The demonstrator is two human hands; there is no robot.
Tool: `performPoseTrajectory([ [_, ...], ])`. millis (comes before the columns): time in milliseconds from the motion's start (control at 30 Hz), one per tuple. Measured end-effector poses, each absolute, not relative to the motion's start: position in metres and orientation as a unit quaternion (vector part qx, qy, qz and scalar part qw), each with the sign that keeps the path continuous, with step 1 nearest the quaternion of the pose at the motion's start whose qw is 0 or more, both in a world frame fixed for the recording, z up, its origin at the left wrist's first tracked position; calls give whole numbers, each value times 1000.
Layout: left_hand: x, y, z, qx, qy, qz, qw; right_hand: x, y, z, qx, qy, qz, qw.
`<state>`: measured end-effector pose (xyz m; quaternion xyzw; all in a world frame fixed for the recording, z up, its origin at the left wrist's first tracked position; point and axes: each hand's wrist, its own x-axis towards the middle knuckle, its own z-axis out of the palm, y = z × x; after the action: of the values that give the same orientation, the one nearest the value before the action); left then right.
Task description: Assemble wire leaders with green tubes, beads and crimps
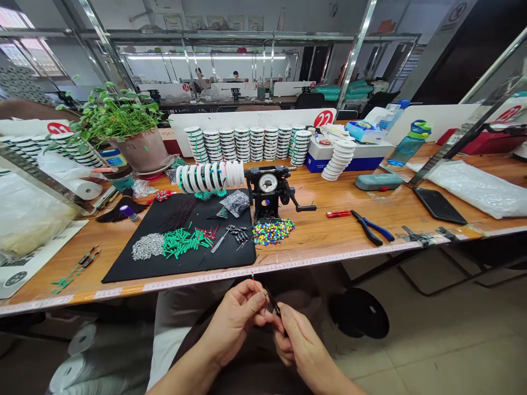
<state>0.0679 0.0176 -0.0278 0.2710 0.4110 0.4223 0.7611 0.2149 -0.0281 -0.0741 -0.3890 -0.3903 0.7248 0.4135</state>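
Note:
Both hands are in front of my lap, just below the table's front edge. My left hand is closed, pinching a thin red wire that sticks up from its fingertips and has a small pale tip. Against it, my right hand is wrapped round a slim black piece, whose kind I cannot make out. The two hands' fingertips nearly meet. Beyond them, a black mat bears green tubes, silvery small parts and black-bodied pieces with wire leads. Multicoloured beads lie beside it.
A hand-cranked winding machine holds white spools. Behind are stacked spools and a potted plant. Blue-handled pliers, a phone and a green case lie right. A black stool stands below.

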Motion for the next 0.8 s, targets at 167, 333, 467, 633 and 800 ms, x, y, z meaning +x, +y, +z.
performPoseTrajectory([
  [167,66,19,-21,287,441,435,731,272,27,-64,-583,-610,299,445],
  [333,63,24,-24,324,451,451,699,329,102,-59,-701,-663,-69,254],
  [467,60,25,-30,325,447,462,694,361,141,-51,-685,-688,-98,218],
  [633,60,20,-24,296,448,457,709,404,171,-36,-631,-745,-54,210],
  [800,63,18,-21,289,441,465,711,390,155,-34,-591,-759,-36,270],
])
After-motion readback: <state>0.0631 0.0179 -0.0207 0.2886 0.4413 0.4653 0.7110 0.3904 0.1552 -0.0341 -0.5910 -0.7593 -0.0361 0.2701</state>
